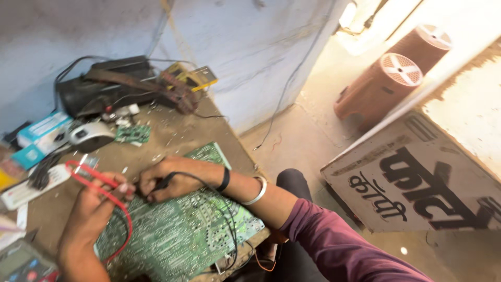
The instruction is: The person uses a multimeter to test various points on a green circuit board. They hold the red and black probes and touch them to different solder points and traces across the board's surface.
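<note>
A large green circuit board (182, 235) lies solder side up on the workbench (172, 130). My left hand (88, 214) grips a red meter probe (102, 181), its red lead looping down over the board. Just to its right, my right hand (164, 183) grips a black meter probe (163, 183), tip down on the board; its black lead (227, 219) runs across the board toward the near edge. The two probe tips sit close together near the board's upper left part. My right wrist wears a black band and a silver bangle.
A multimeter (21, 263) sits at the bottom left corner. Boxes, a small green board (133, 134), a black bag (104, 86) and tangled wires crowd the bench's far side against the wall. Two brown plastic stools (383, 86) and a painted signboard (417, 183) stand on the floor to the right.
</note>
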